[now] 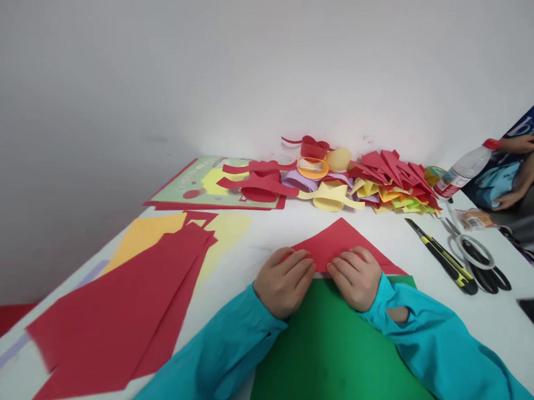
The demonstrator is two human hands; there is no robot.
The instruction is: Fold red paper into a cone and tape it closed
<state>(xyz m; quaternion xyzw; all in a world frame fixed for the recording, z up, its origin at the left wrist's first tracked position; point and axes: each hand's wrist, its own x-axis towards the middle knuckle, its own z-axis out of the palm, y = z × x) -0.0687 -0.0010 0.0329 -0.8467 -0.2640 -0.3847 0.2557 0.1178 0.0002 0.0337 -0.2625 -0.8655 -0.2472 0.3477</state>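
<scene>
A folded red paper (338,238) lies on the white table (268,235), pointing away from me like a triangle. My left hand (284,282) and my right hand (356,276) sit side by side on its near edge, fingers curled and pressing down on the fold. A green sheet (329,349) lies under my wrists, nearer to me. Both arms wear teal sleeves.
Large red sheets (122,310) over yellow ones lie to the left. A pile of cut coloured paper shapes (358,179) lines the wall. A utility knife (444,257), scissors (483,262), tape ring and water bottle (463,170) are at right, near another person's hand (507,200).
</scene>
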